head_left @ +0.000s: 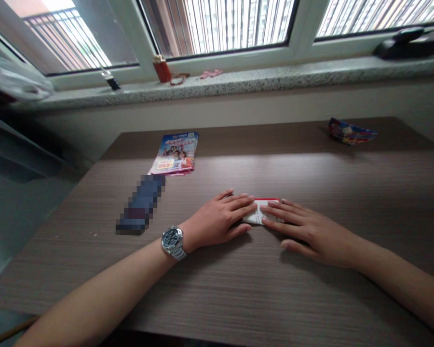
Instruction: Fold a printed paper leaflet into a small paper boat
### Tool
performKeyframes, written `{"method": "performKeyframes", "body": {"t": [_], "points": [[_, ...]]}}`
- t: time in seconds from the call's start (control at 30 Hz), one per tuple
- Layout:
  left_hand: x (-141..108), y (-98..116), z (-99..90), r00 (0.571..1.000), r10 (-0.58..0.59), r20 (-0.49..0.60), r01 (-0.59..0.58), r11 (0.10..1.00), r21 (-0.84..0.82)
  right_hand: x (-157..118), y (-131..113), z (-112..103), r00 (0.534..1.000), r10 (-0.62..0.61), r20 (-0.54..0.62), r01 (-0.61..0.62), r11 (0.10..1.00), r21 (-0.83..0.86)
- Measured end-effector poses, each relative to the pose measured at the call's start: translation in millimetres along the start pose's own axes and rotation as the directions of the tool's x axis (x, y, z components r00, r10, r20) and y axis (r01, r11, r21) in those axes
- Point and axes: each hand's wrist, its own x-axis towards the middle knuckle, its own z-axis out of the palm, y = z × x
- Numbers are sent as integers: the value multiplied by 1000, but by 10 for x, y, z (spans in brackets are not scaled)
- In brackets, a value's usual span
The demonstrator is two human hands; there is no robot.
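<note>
Resting left hand (217,220) and right hand (316,233), flat and clamped on nothing, over opposite ends of red-edged white paper (258,215) on the bench (217,294), seemingly longest left to right, equally near both.

left hand (215,219) and right hand (316,233) rest flat fingers (241,212) on red-edged white paper (256,218)

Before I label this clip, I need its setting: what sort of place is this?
Likely a room in a home, though that's uncertain: a wood-grain table stands beside a speckled stone windowsill under a barred window.
</note>
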Motion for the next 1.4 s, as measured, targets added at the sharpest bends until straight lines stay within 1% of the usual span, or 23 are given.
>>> {"method": "performKeyframes", "body": {"t": [0.1,0.17,0.23,0.3,0.33,0.4,0.47,0.57,0.8,0.93,1.07,1.23,1.4], "points": [[0,-9,-23,999,-30,-33,26,993,-115,8,-10,-9,1000,14,-23,-13,999,30],[7,4,-51,992,-94,-86,74,973,-217,12,-15,-13,999,21,-28,-20,999,36],[13,34,-82,962,-221,-158,165,937,-309,12,-18,-15,999,27,-30,-26,999,35],[11,72,-109,905,-372,-208,282,888,-363,10,-20,-17,999,32,-27,-31,999,29],[8,91,-118,893,-407,-192,316,871,-375,9,-20,-17,999,35,-22,-35,999,23],[-2,119,-124,885,-442,-145,363,851,-380,6,-19,-15,999,33,-7,-33,999,10],[-12,130,-117,883,-459,-102,393,839,-377,4,-19,-11,999,33,-3,-33,999,5],[-19,123,-95,879,-473,-70,416,828,-376,5,-23,-9,999,35,-16,-35,999,9],[1,125,-65,865,-495,-77,435,818,-377,11,-31,-24,1000,27,-8,-27,1000,-11],[20,143,-70,862,-504,-55,451,812,-371,5,-25,-13,999,34,-17,-34,999,-13],[29,140,-68,860,-509,-37,466,812,-352,-6,-13,9,1000,22,1,-22,999,-37],[20,139,-55,865,-501,-27,469,826,-311,-12,-6,13,1000,22,13,-21,998,-61],[-3,156,-68,874,-483,-54,461,858,-228,-7,-10,9,1000,19,13,-18,998,-55]]}}
